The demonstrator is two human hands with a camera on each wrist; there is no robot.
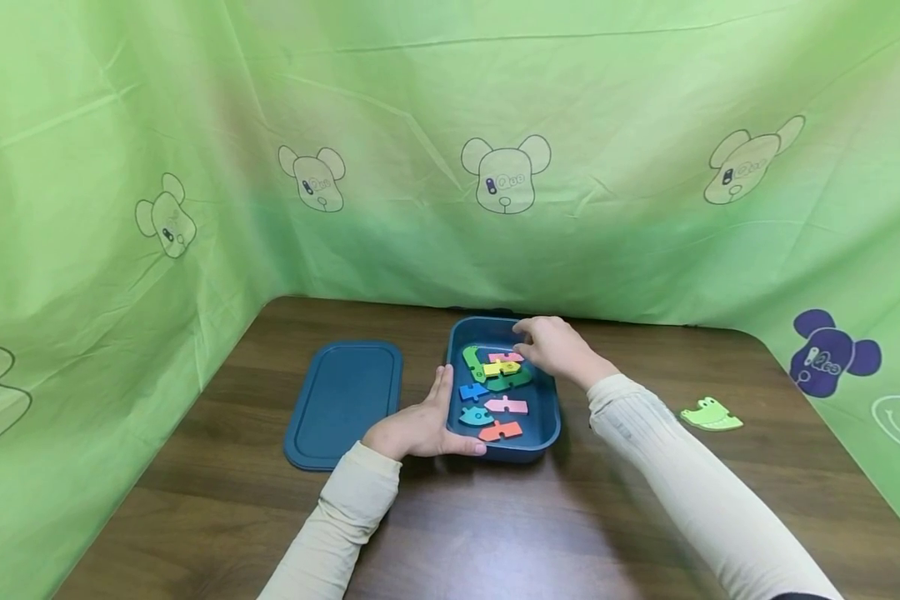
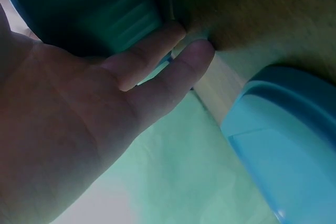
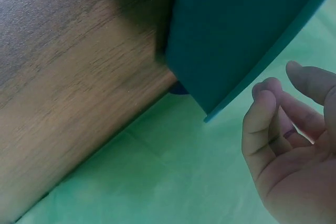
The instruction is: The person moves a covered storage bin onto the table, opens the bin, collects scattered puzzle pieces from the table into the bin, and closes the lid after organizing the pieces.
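Observation:
A dark blue box (image 1: 546, 408) without its lid stands on the table, seen from above in the head view. Inside lie flat puzzle pieces: a pink piece (image 1: 507, 405), an orange piece (image 1: 501, 431), a teal piece (image 1: 476, 416), a blue piece (image 1: 472, 392), a yellow piece (image 1: 501, 368) and green ones. My left hand (image 1: 418, 423) rests against the box's left wall with straight fingers, its thumb along the front rim. Over the box's far right part hovers my right hand (image 1: 558, 348). Its fingers bend loosely, and the right wrist view shows a gap between thumb and fingertips.
The matching blue lid (image 1: 345, 404) lies flat to the left of the box. A light green crocodile-head piece (image 1: 711, 414) lies on the table (image 1: 645, 500) at the right. Green printed cloth (image 1: 420, 242) hangs behind and at both sides.

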